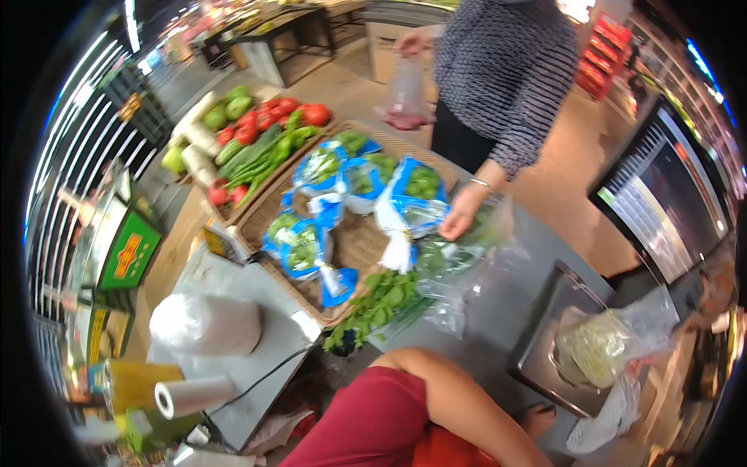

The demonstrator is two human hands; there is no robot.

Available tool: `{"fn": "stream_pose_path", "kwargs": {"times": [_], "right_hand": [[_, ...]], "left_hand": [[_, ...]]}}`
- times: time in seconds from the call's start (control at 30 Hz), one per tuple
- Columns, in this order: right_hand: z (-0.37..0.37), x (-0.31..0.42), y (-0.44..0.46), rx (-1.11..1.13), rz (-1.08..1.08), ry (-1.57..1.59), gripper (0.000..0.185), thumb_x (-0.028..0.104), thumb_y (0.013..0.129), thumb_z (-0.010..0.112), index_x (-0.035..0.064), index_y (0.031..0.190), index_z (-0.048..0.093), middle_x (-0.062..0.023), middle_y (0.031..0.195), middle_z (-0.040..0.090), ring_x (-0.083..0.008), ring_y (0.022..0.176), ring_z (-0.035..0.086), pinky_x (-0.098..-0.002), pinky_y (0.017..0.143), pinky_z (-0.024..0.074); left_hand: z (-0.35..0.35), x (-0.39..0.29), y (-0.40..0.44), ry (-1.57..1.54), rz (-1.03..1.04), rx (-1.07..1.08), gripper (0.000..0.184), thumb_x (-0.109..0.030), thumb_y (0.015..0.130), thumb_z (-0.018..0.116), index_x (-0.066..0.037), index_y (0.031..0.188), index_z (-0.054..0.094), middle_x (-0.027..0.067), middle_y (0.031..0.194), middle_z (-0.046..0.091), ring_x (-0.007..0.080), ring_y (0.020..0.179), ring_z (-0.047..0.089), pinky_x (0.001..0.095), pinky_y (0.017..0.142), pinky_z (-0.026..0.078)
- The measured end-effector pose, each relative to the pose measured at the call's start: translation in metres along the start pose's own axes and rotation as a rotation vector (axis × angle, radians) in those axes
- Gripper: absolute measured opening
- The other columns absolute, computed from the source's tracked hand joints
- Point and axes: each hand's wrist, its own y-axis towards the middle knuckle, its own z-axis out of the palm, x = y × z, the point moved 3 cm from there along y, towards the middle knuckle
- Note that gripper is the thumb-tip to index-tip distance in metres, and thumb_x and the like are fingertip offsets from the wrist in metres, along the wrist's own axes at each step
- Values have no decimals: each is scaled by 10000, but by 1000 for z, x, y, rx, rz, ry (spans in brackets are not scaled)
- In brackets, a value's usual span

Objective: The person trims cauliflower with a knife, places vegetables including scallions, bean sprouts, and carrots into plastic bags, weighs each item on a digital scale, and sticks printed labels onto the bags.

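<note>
**Clear Plastic Bag of Pale Green Produce (595, 350) Is Resting at Four O'Clock**

The bag is lying on a rectangular metal tray with a dark rim (537, 350), its loose end spreading toward three o'clock; what seems to be the right hand (640, 364) is showing only as a small patch of skin by the plastic, so I cannot tell whether its fingers are spreading, pressing together or pinching; the left hand is lying out of view, its fingers likewise impossible to tell; a bare bent limb (467, 397), arm or leg, is emerging from maroon cloth (366, 416) toward five o'clock.

Handling this well is probably calling for light fingers on the loose plastic, with the filled part resting wholly inside the rim; a crumpled whitish plastic bag (607, 416) is hanging close below and could be dragging on it, so keeping the two apart is seeming wise.

Counting, I am finding one tray; one brown wicker basket (354, 249) near the centre, holding at least five blue-and-clear vegetable packs (420, 187), overlap blurring the total; one black-framed screen (665, 187) at three o'clock; one white film roll (194, 395) between seven and eight; one other person (506, 70) at one o'clock, whose two hands are showing, one holding a clear bag with reddish contents (406, 101), the other reaching over bagged leafy greens (459, 257).
</note>
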Motion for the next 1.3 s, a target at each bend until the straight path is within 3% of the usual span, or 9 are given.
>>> {"fn": "stream_pose_path", "kwargs": {"times": [0.1, 0.13, 0.27, 0.5, 0.6, 0.63, 0.87, 1.03, 1.3], "right_hand": [[-75, 70, 7, 116, 197, 42, 367, 195, 791, 539, 8, 1105, 514, -193, 1048, 535, -355, 973, 506, -432, 835, 406], [-29, 19, -8, -277, -3, -131, 384, 182, 772, 547, 13, 1115, 509, -183, 1027, 545, -353, 955, 511, -428, 835, 406], [-31, 39, -5, -75, 317, -131, 479, 236, 792, 527, 32, 1216, 437, -180, 1228, 441, -348, 1167, 379, -454, 974, 277], [-51, 49, -4, -155, 318, -22, 457, 264, 777, 537, 78, 1190, 471, -135, 1233, 450, -319, 1160, 396, -458, 903, 309], [-48, 18, 6, -261, 536, 762, 399, 139, 811, 553, 39, 1185, 459, -130, 1203, 458, -260, 1118, 435, -376, 924, 338], [-42, 6, 15, -340, 620, 1128, 388, 116, 818, 554, 30, 1184, 457, -129, 1195, 459, -245, 1108, 439, -355, 928, 344], [-147, 83, 178, -322, -120, 813, 562, 183, 750, 657, -23, 1209, 407, -212, 1210, 453, -300, 1129, 445, -391, 948, 344], [-140, 133, 232, 177, 34, 797, 415, 243, 788, 603, 10, 1123, 527, -143, 904, 632, -254, 871, 604, -360, 791, 448], [-170, 152, 237, 426, -269, 1168, 322, 272, 798, 576, -21, 928, 606, -170, 777, 621, -219, 695, 597, -336, 665, 461]], "left_hand": [[0, -7, -9, 101, -40, 13, 234, -244, 836, 577, -45, 715, 571, 87, 860, 558, 253, 807, 536, 383, 745, 374], [2, -10, -13, 112, -65, 25, 234, -244, 835, 578, -45, 712, 571, 88, 860, 557, 254, 807, 536, 384, 745, 373], [-1, -12, -12, 18, -139, 19, 211, -240, 828, 590, -59, 721, 592, 85, 885, 561, 252, 834, 540, 380, 777, 359], [0, -2, -12, -86, -157, 49, 175, -196, 835, 594, -57, 730, 615, 100, 930, 560, 264, 845, 544, 370, 769, 380], [-14, 6, -10, -88, -268, 85, 120, -158, 851, 567, -58, 815, 622, 75, 909, 570, 212, 801, 550, 309, 710, 416], [-19, 11, -18, -5, -370, 28, 125, -147, 864, 547, -43, 832, 609, 68, 910, 567, 180, 805, 537, 295, 710, 419], [-47, 84, -105, 191, -1006, -717, 152, -133, 895, 509, -22, 817, 578, 54, 883, 585, 135, 787, 523, 263, 734, 418], [-59, 116, -140, 198, -1103, -1060, 158, -179, 901, 531, -50, 838, 596, -2, 815, 579, 95, 772, 511, 235, 754, 402], [-52, 102, -183, 163, -1035, -1482, 161, -212, 895, 529, -83, 810, 574, 22, 818, 587, 104, 723, 531, 231, 713, 415]]}}
